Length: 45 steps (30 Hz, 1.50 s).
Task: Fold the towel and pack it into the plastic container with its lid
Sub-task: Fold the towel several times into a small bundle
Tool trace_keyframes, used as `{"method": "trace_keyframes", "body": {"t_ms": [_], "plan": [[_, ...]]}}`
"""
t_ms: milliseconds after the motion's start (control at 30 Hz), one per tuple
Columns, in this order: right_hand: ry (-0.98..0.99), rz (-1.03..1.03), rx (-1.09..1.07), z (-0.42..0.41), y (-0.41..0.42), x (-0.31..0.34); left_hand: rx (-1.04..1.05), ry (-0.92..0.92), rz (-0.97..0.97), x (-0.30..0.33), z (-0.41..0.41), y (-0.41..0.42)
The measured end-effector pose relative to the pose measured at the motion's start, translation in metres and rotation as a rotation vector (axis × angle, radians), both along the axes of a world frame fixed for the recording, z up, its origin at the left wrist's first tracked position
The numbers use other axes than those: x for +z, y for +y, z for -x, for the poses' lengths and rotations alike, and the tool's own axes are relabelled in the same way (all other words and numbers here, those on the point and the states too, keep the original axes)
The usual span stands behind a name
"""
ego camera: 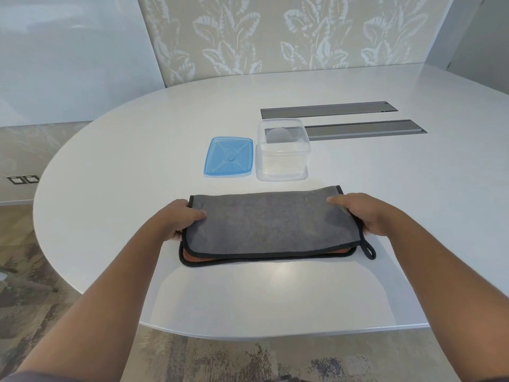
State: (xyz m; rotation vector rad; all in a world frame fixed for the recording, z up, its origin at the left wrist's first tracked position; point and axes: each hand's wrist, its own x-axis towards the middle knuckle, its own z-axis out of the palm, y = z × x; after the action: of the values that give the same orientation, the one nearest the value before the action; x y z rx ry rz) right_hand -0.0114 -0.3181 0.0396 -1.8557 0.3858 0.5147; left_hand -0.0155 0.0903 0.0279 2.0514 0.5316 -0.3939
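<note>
In the centre of the frame, the left hand [180, 220] grips the left short edge of the grey microfibre towel with black trim [268, 224], its thumb lying on top and its fingers curled under the cloth. The towel lies folded in half on the white oval table [115, 150], with an orange underside showing along its near edge and a black hanging loop [368, 250] at the lower right corner; above it stand the blue square plastic lid [228, 157] and, just to its right, the clear square plastic container [282, 150], open and upright. The right hand [363, 213] grips the right short edge the same way, thumb on top and fingers underneath.
</note>
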Motion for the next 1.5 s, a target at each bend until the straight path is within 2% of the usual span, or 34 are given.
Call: {"method": "trace_keyframes", "body": {"t_ms": [167,400,500,567,633,733,833,1033,1300,1400,1500], "plan": [[-0.054,0.211,0.069,0.002,0.005,0.007,-0.11,-0.028,-0.309,0.002,0.003,0.001],[-0.039,0.479,0.222,0.003,0.005,0.004,-0.241,-0.015,-0.588,0.004,0.008,-0.003],[-0.046,0.672,0.307,0.001,0.007,0.005,-0.298,-0.034,-0.734,0.008,0.009,-0.004],[-0.101,0.864,0.356,0.0,0.012,0.005,-0.31,-0.04,-0.869,0.014,0.01,-0.009],[-0.221,0.948,0.374,-0.001,0.02,0.003,-0.339,-0.09,-0.959,0.017,0.008,-0.018],[-0.443,0.881,0.368,-0.004,0.036,-0.005,-0.478,-0.275,-0.948,0.012,0.004,-0.036],[-0.549,0.843,0.399,-0.01,0.051,-0.018,-0.593,-0.434,-0.869,-0.009,0.006,-0.055],[-0.423,0.949,0.488,-0.012,0.052,-0.056,-0.578,-0.283,-0.827,-0.051,0.02,-0.062],[-0.368,1.037,0.355,-0.014,0.053,-0.062,-0.487,-0.236,-0.884,-0.05,0.019,-0.066],[-0.383,1.076,0.363,-0.014,0.063,-0.06,-0.448,-0.332,-0.915,-0.045,0.015,-0.078],[-0.562,1.052,0.454,-0.009,0.087,-0.058,-0.554,-0.548,-0.829,-0.047,0.007,-0.098]]}}
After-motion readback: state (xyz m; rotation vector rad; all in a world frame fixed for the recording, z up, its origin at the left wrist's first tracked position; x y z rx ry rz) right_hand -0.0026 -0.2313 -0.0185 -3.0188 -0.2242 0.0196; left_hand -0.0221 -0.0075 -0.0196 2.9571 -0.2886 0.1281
